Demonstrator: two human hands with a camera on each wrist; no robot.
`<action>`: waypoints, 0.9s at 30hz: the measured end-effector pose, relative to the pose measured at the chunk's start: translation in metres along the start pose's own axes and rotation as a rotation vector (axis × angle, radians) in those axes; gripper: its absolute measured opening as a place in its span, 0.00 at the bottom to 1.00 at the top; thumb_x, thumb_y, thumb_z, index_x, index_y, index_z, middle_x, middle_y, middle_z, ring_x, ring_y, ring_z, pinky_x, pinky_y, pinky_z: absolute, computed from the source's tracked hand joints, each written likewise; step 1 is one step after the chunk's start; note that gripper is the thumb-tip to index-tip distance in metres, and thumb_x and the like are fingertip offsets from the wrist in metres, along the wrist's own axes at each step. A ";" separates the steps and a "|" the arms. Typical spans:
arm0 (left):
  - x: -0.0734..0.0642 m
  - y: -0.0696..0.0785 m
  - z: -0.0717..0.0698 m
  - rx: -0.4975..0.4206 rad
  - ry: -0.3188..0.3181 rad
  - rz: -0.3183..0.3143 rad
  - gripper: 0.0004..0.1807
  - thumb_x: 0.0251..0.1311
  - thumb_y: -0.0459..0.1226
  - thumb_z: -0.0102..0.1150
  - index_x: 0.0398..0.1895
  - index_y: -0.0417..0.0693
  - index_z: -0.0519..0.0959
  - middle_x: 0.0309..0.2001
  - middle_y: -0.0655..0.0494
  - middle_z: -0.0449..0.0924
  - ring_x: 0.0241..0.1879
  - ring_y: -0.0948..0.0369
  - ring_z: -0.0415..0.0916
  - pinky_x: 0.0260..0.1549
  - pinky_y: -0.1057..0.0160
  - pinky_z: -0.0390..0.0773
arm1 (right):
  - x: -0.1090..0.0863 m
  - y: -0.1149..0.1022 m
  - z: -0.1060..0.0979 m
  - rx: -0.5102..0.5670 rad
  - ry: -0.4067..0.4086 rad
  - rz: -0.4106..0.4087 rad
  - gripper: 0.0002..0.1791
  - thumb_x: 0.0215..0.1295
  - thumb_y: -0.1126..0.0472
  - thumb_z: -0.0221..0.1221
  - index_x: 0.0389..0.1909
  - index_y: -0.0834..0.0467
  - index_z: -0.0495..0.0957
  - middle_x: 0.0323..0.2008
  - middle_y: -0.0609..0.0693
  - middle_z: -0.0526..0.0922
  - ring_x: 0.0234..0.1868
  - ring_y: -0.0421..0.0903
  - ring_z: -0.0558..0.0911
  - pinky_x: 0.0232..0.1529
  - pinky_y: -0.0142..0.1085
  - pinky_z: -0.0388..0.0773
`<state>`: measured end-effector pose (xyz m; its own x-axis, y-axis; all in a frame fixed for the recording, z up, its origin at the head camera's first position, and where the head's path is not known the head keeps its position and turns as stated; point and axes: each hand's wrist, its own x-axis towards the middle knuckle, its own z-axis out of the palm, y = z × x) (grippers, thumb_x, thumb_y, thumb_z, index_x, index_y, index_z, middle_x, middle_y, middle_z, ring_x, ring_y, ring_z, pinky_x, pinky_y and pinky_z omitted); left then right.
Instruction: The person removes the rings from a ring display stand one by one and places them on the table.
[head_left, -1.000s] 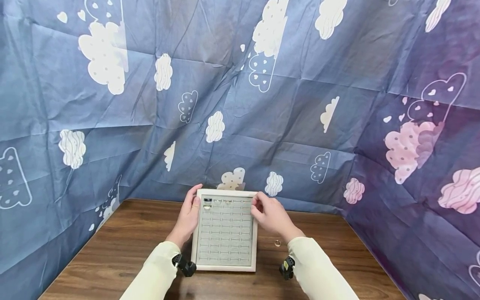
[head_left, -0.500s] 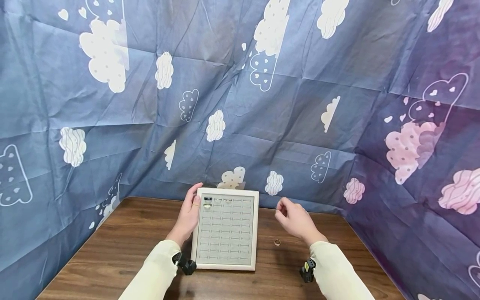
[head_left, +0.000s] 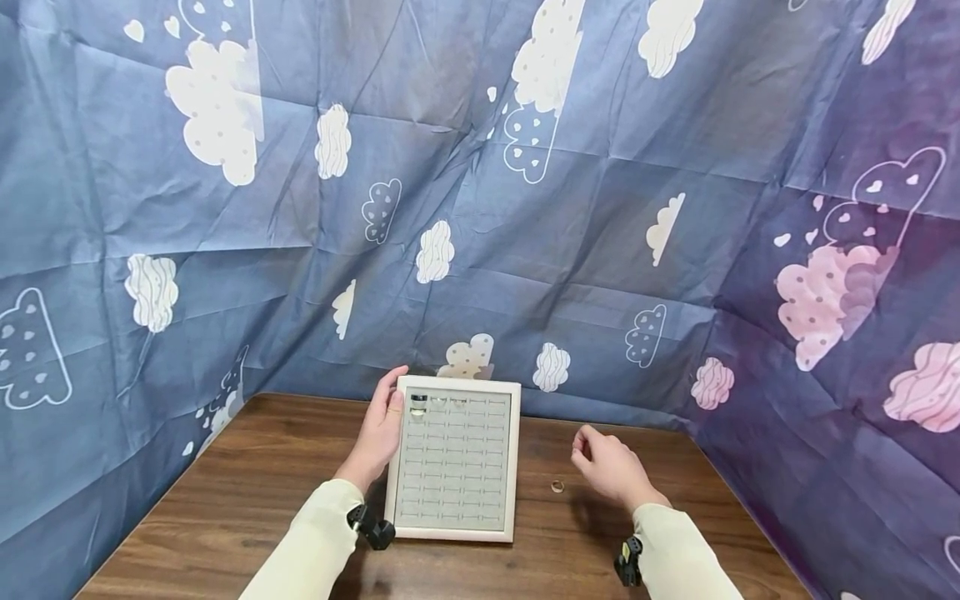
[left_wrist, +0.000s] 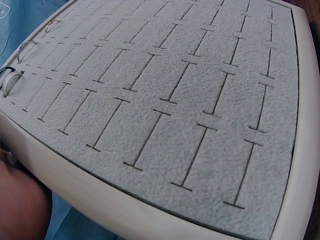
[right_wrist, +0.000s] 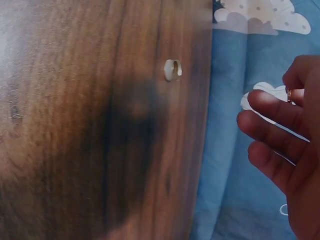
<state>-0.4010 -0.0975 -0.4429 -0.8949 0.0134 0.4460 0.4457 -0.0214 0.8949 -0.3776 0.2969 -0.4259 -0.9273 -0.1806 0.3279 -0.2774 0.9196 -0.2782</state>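
My left hand [head_left: 380,429] grips the left edge of a ring display tray [head_left: 517,467], thumb at the front and fingers partly hidden behind. The tray has a pale frame and grey slotted padding. A dark ring [head_left: 418,399] sits in its upper left corner, with a wide pale ring [head_left: 417,412] below. Two thinner rings, a silver-looking ring [left_wrist: 26,50] and a gold-toned ring [left_wrist: 51,25], stand along the top row. Right of the tray, my right hand [head_left: 611,468] hovers above the table, pinching a small gold-toned ring [right_wrist: 289,95], mostly hidden by the fingers.
A loose gold ring [head_left: 557,486] lies on the brown wooden table [head_left: 225,500], between the tray and my right hand. Blue cloth [head_left: 570,250] printed with clouds hangs behind the table and along its sides.
My right hand has moved from the tray's upper right corner rightward and down toward the near side. The left hand and tray have stayed nearly still; the loose ring has not moved.
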 end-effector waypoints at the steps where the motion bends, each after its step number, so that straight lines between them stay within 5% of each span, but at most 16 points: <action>1: 0.000 0.000 0.000 0.001 0.000 0.000 0.24 0.89 0.40 0.34 0.83 0.56 0.60 0.55 0.38 0.78 0.44 0.60 0.80 0.47 0.62 0.80 | 0.000 0.001 0.002 -0.009 -0.008 0.007 0.05 0.71 0.60 0.61 0.35 0.49 0.75 0.23 0.42 0.75 0.26 0.43 0.74 0.30 0.43 0.72; 27: -0.002 0.003 0.002 -0.007 0.008 -0.009 0.24 0.89 0.39 0.34 0.83 0.55 0.60 0.55 0.37 0.79 0.43 0.60 0.81 0.47 0.62 0.80 | -0.017 0.031 0.036 -0.037 -0.136 0.133 0.11 0.67 0.63 0.69 0.29 0.48 0.76 0.25 0.42 0.77 0.29 0.43 0.75 0.31 0.44 0.72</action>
<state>-0.3981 -0.0961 -0.4414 -0.8991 0.0053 0.4378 0.4375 -0.0284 0.8988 -0.3793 0.3159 -0.4730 -0.9813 -0.0998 0.1647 -0.1430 0.9504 -0.2763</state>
